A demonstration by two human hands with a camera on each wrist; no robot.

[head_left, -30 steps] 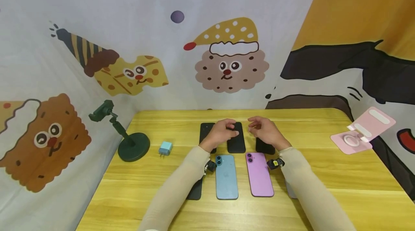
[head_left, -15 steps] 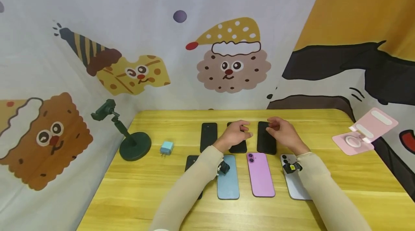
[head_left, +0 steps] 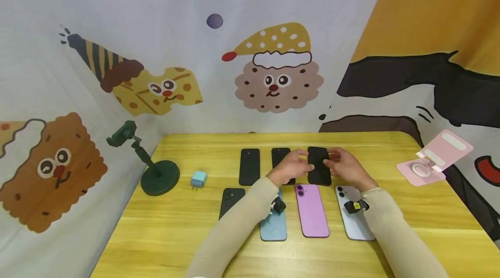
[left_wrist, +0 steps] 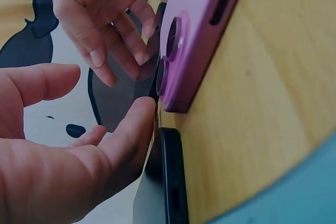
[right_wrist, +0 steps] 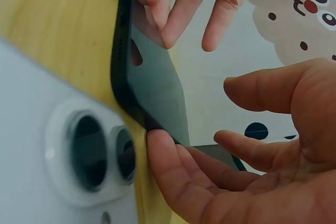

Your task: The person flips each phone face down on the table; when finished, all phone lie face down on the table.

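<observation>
A black phone lies at the right end of the back row on the wooden table, its glossy face up. My left hand is at its left edge, and my right hand is at its right edge. In the right wrist view, the right fingertips touch the side of the phone while the thumb stays raised apart from it. In the left wrist view, the left fingers reach to the tabletop by the phone's edge, thumb lifted. Another black phone is partly hidden under the left hand.
A third black phone completes the back row. In front lie a dark phone, a blue phone, a pink phone and a white phone. A charger, green stand and pink stand stand further out.
Both hands have shifted right, from around the middle black phone's right side to the rightmost one. The right fingers now touch that phone's edge. The phones themselves show no clear movement.
</observation>
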